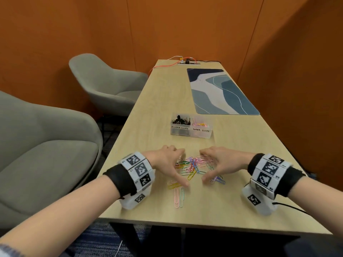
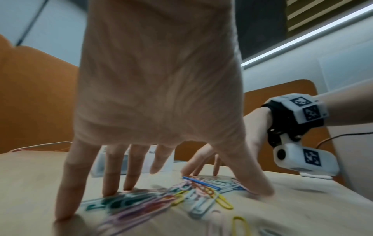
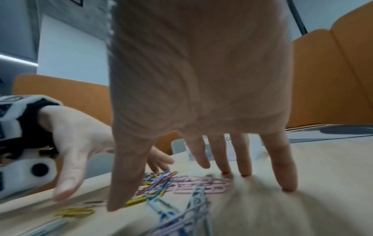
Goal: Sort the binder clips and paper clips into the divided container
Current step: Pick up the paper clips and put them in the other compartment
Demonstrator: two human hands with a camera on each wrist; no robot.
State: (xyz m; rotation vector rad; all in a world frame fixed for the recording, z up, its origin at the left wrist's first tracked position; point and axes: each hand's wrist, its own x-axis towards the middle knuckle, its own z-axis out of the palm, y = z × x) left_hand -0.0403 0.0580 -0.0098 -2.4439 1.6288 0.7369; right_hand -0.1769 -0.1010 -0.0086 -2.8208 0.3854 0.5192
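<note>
Head view, with both wrist views. The left hand [image 1: 168,165] and right hand [image 1: 221,164] are standing on spread, nearly straight fingertips on the surface [image 1: 241,145], flanking the heap of coloured paper clips [image 1: 194,165] at its 9 and 3 o'clock sides; both are holding nothing, thumbs angled inward toward 6 o'clock. A few stray clips [image 1: 179,196] are lying apart at 6 o'clock of the heap. The divided container [image 1: 191,131] is sitting well beyond the heap at 12 o'clock, its left compartment labelled for binder clips [image 1: 181,120] and already holding dark ones, its right compartment holding several paper clips. No binder clip is showing in the heap. Judgement: the paper clips are light, thin, stiff wire with a slick coating, lying flat and interlocked; they are likely sliding rather than lifting, so raking them inward into a mound, then scooping or pinching from beneath the edges, should work best. Tangled clips may be trailing and dropping in transit.
</note>
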